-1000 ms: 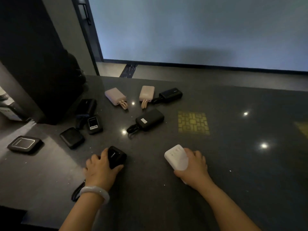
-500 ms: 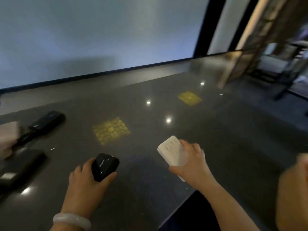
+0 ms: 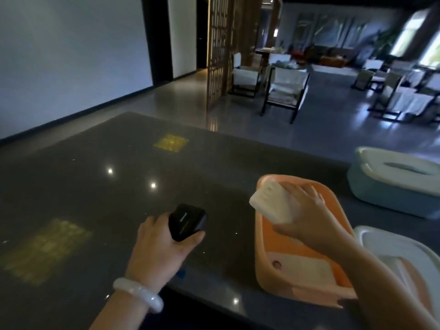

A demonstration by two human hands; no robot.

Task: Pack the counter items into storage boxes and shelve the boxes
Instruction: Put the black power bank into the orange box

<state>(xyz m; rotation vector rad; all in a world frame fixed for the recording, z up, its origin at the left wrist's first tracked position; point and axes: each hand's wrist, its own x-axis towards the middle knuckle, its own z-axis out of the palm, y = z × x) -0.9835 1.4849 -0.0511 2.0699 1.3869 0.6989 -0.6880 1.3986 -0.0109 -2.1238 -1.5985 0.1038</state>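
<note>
- While I lean over it, the dark polished tabletop fills most of my view, with small bright light spots and two yellowish patterned patches reflected in it.
- Beyond its far edge lies a dim room with a wooden lattice screen and white-cushioned chairs; further detail there is blurred.
- At the tabletop's right side sits the orange storage box, open on top, its pale floor showing near me.
- Farther right and back stands a pale blue storage box with a white lid on it, apart from the orange one.
- Just beside the orange box, at the lower right corner, is a white box; my forearm covers part of it, and I cannot tell what is inside.
- My right hand is over the orange box, its grip closed around a white power bank, thumb below and fingers spread along the far side; the bank tilts, one end pointing up and left above the box's far rim.
- My left hand hangs over the tabletop left of the orange box, its grip wrapped round a black power bank, thumb along its right side.
- On my left wrist sits a white bangle.
</note>
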